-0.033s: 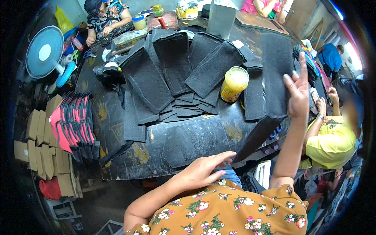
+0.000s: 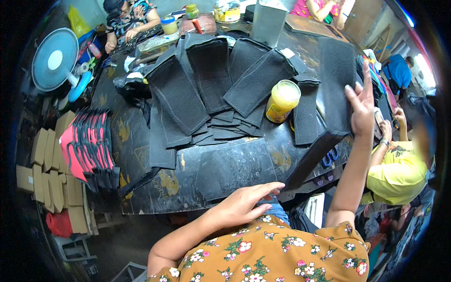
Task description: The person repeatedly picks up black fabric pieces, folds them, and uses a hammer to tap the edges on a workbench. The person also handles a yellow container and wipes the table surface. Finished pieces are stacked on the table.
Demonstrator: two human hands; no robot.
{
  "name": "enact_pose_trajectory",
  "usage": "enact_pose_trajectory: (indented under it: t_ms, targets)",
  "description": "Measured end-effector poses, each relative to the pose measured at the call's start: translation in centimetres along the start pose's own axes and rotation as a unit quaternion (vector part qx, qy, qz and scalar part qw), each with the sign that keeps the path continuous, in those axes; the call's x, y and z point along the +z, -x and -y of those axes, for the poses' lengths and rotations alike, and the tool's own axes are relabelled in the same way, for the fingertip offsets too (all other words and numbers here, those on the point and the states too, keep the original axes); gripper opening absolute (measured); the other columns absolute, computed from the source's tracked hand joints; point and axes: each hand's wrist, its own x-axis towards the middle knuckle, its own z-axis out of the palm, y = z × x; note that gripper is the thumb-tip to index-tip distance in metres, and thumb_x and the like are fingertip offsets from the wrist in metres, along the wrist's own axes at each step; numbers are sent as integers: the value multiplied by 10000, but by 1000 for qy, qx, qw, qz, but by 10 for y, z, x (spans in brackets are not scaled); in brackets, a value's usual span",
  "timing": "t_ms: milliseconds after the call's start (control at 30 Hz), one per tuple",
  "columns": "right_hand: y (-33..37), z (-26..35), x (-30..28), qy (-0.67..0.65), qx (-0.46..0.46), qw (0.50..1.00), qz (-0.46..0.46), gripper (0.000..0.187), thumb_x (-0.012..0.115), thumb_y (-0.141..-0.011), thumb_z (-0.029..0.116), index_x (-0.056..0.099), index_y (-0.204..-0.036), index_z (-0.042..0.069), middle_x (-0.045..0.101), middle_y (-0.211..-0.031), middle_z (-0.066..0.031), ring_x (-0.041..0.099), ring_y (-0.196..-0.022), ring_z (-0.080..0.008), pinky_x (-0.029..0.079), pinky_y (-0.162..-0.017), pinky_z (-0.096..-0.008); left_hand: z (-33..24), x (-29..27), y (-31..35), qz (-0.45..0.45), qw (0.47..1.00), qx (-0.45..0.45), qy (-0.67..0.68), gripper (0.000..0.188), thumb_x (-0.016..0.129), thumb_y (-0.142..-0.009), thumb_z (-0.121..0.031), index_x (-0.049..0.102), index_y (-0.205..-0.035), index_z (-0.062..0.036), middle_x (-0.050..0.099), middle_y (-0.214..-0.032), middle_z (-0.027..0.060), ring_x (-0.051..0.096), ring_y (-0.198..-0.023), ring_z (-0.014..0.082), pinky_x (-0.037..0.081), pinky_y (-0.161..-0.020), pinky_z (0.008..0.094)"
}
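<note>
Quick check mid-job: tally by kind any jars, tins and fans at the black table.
Jars: 3 (round yellow jar, pale jar with blue top, small olive jar)
Round yellow tin: 1
Round blue fan: 1
Total: 5

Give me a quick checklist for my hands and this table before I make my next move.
1. Left hand free: ok, no item visible between thumb and fingers.
2. Right hand gripping the black panel: cannot tell, it's at the panel's right edge.
3. Yellow jar upright: ok.
4. Fanned black pieces squared into one pile: not ok, they're spread out, overlapping.
5. Red-and-black stack away from both hands: ok, far left.
</note>
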Motion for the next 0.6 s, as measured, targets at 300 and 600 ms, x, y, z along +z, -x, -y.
enact_pose_trajectory:
  t_ms: [300,600]
  targets:
    - [-141,-170,5,171,90,977,84,861,725,-970,177,232,-1676,192,447,-1585,-217,520,-1388,-287,405,-1152,-416,30,-126,40,-437,891,36,-120,202,674,-945,-14,685,-1146,-34,709,-1020,53,679,-924,130,546,-846,279]
    - [-67,-91,9,186,-10,982,46,659,693,-1013,192,411,-1608,173,607,-1392,-153,607,-1213,-198,492,-989,-315,126,-282,63,-499,756,-262,-335,520,864,-790,-264,701,-1207,-1,749,-1112,207,738,-1019,295,585,-898,400]
